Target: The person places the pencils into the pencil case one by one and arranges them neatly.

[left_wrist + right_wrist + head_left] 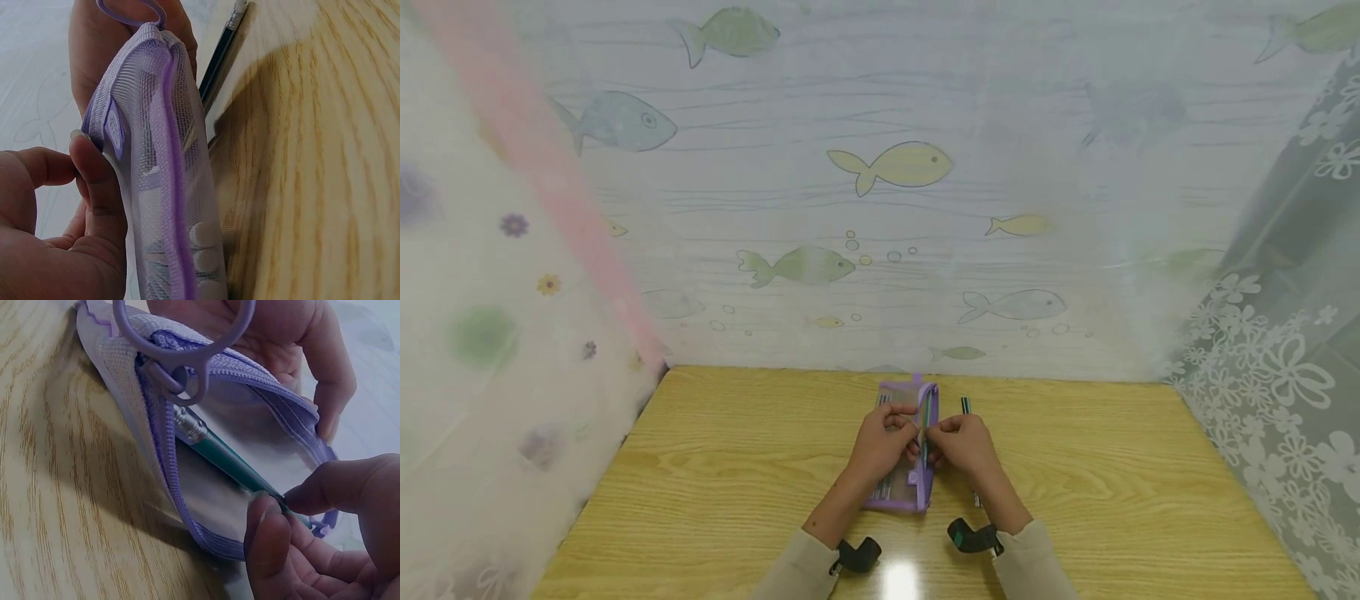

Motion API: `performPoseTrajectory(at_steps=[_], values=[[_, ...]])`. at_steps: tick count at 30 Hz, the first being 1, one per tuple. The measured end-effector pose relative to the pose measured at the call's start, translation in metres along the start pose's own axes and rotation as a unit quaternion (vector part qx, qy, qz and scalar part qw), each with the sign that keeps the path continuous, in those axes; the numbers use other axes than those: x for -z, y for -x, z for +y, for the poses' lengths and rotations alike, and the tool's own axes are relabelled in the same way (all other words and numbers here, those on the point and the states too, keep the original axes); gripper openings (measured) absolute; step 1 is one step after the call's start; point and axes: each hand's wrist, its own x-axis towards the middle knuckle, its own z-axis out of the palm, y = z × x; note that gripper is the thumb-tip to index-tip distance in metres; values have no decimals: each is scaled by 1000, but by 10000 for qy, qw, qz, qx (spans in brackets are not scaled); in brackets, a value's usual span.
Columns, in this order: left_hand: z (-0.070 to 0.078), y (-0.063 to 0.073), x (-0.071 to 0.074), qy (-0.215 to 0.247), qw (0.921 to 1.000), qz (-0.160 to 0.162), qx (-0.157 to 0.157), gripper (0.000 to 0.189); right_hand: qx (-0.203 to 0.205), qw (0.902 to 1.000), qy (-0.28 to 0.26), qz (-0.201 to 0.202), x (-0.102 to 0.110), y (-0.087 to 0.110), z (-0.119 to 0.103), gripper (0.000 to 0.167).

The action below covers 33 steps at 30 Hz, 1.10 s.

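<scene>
A purple-trimmed mesh pencil case (895, 505) lies on the table with its zipper mouth spread open. My left hand (885, 437) pinches one edge of that mouth between thumb and fingers. Inside the opening, a green pencil (225, 459) with a silver ferrule lies slantwise, and my right hand (337, 519) pinches it near its lower end. A purple ring pull (197, 381) hangs from the zipper slider. More slim items show through the mesh in the head view, their kind unclear. Beside the case, partly under my right hand and wrist, lies a dark pencil (966, 406).
The wood-grain table (737, 450) reaches back to a curtain printed with fish (910, 167). Sheets with flower patterns hang on both sides. Black wrist devices (859, 554) are strapped at both sleeves.
</scene>
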Motion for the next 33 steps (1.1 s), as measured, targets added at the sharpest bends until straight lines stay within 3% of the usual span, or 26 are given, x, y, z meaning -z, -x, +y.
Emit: performPoseTrajectory(at_steps=[9, 14, 18, 23, 33], values=[[1, 1, 0, 28, 10000, -36, 11, 37, 70, 9996, -89, -250, 2, -2, 1, 17], [1, 0, 0, -2, 10000, -16, -14, 36, 168, 9997, -56, -180, 3, -1, 2, 16], [1, 0, 0, -18, 10000, -20, -40, 36, 343, 9981, 511, 73, 7, -2, 3, 16], [0, -1, 0, -5, 10000, -20, -50, 36, 597, 9881, 1367, 364, 16, -7, 6, 13], [-1, -2, 0, 54, 10000, -18, -12, 35, 920, 9769, 1887, 408, 33, -7, 4, 7]])
